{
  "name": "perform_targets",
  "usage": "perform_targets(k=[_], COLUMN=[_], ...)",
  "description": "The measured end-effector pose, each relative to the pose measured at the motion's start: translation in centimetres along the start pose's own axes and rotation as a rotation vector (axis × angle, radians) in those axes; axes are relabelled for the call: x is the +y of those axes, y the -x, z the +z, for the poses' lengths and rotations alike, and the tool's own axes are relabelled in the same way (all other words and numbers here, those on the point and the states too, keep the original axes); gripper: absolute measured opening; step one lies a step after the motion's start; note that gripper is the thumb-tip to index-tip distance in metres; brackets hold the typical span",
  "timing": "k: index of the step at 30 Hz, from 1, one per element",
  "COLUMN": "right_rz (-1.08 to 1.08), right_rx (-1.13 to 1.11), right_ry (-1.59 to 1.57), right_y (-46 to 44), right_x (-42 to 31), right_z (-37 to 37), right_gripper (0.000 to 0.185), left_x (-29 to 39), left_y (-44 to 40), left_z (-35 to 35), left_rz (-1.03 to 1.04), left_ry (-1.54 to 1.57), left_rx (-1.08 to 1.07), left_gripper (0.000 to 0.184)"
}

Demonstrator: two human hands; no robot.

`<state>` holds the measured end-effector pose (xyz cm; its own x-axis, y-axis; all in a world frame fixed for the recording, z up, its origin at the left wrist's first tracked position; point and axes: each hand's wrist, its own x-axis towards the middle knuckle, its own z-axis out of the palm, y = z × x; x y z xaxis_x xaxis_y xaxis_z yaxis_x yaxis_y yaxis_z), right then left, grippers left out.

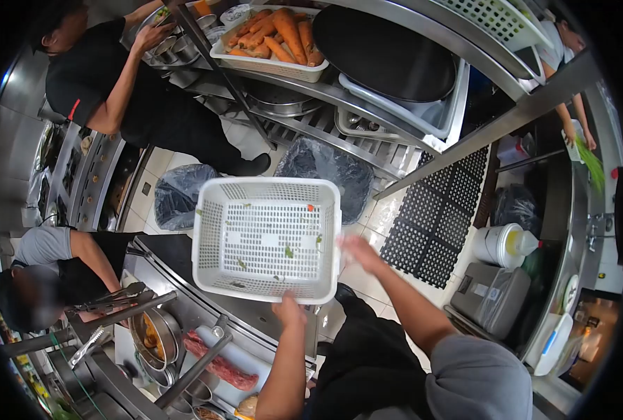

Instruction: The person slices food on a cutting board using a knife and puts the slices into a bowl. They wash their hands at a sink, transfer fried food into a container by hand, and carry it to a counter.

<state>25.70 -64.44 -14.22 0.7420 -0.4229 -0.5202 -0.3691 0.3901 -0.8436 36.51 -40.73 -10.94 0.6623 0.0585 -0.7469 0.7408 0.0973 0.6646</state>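
A white plastic basket [269, 287] with slotted sides and floor is in front of me, its open top facing me. Scraps of green leaf and a small orange-red bit lie scattered inside it. My left hand [288, 309] is closed on the basket's near rim, toward its right corner. Beside the right rim is my right hand [360, 252], smeared by motion; whether its fingers grip the rim cannot be made out. Beyond the basket stand two bins lined with dark plastic, the left bin [175, 199] and the right bin [339, 168], both partly covered by it.
A shelf ahead carries a tray of carrots [283, 35] and a black oval tray [388, 52]. Co-workers stand at far left, lower left and upper right. Raw meat [220, 360] lies on a board at lower left. A black rubber mat [434, 217] and white bucket [497, 245] are right.
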Motion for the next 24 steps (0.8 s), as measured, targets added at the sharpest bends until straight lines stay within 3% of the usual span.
perform_targets(k=[2,4,5,7,8,10,11,13,17,19,21,22,23,24], right_rz=[-0.037,0.273,0.269,0.399,0.372,0.317,0.333,0.349,0.282,0.344,0.330,0.402,0.316,0.413], right_rx=[-0.024,0.273,0.272,0.220,0.058,0.024,0.089,0.135,0.333,0.363,0.394,0.278,0.257,0.313], right_ry=[-0.259,-0.015,-0.016,-0.090,-0.335,-0.444,-0.351,-0.252,-0.294,-0.307,-0.225,-0.177,-0.493,-0.469], right_y=[-6.7,-8.0,-8.0,-7.7,-6.6,-3.1,-0.4,1.5,-2.8,-7.0,-11.2,-13.3,-13.6,-13.2], right_x=[-0.8,-6.3,-6.8,-7.6,-6.6,-3.6,-3.1,-2.1,1.9,4.1,7.2,9.9,10.4,9.3], right_z=[-2.7,-2.7,-2.9,-3.9,-3.9,-1.9,-0.2,1.5,-1.2,-4.6,-8.2,-11.4,-11.1,-11.3], right_gripper=[0.072,0.101,0.101,0.118,0.108,0.093,0.082,0.073,0.056,0.053,0.049,0.051,0.043,0.043], left_x=[2.1,2.3,1.4,-0.3,-0.7,-1.7,-1.0,2.1,3.2,4.3,4.3,4.4,4.8,6.2], left_y=[-0.1,-1.1,-2.4,-5.4,-6.0,-6.6,-5.6,-1.6,2.9,3.8,4.3,4.6,5.0,6.7], left_z=[0.3,0.8,0.8,0.4,0.2,0.3,0.8,3.1,4.1,2.8,-0.5,-2.6,-4.8,-6.5], left_rz=[0.033,0.124,0.129,0.393,0.398,0.504,0.508,-0.121,-0.057,-0.059,0.026,0.083,0.146,0.186], left_ry=[-0.115,-0.179,-0.178,-0.316,-0.311,-0.427,-0.417,-0.394,-0.363,-0.509,-0.502,-0.502,-0.511,-0.519], left_rx=[-0.050,-0.124,-0.125,-0.150,-0.152,-0.239,-0.223,-0.390,-0.485,-0.703,-0.667,-0.826,-0.980,-0.965], left_gripper=[0.061,0.061,0.061,0.060,0.060,0.060,0.060,0.072,0.085,0.093,0.083,0.075,0.068,0.061])
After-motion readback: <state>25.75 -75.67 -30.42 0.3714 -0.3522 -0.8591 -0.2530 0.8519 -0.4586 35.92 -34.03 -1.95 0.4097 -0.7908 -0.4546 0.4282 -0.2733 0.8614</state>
